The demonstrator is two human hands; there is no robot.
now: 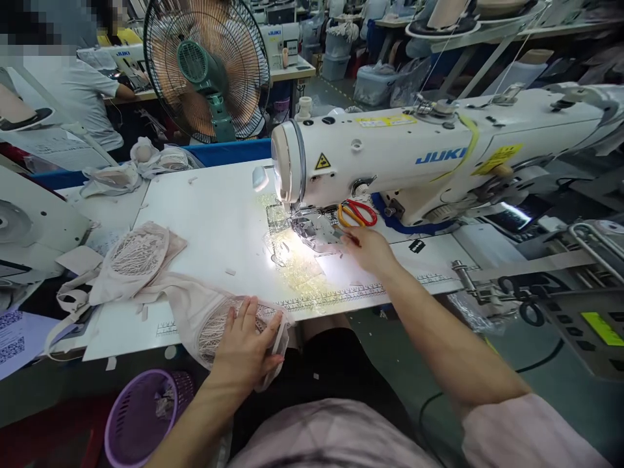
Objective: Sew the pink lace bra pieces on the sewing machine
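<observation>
A pale pink bra [178, 292] lies over the front left of the white sewing table [205, 214], one cup hanging past the edge. On that lace cup rests my left hand [248, 341], fingers spread. My right hand [368, 250] is closed beside the sewing machine's needle area, around a small tool [337, 232] that is mostly hidden by the fingers. Red and yellow-handled scissors [358, 213] lie just behind this hand. The white sewing machine [370, 146] stands across the back of the table, its lamp lighting the plate.
A purple basket [146, 416] stands on the floor at lower left. Behind the table are a large fan [207, 68] and a person [82, 91]. Fabric pieces [141, 166] lie at back left. A control panel [589, 325] is at right.
</observation>
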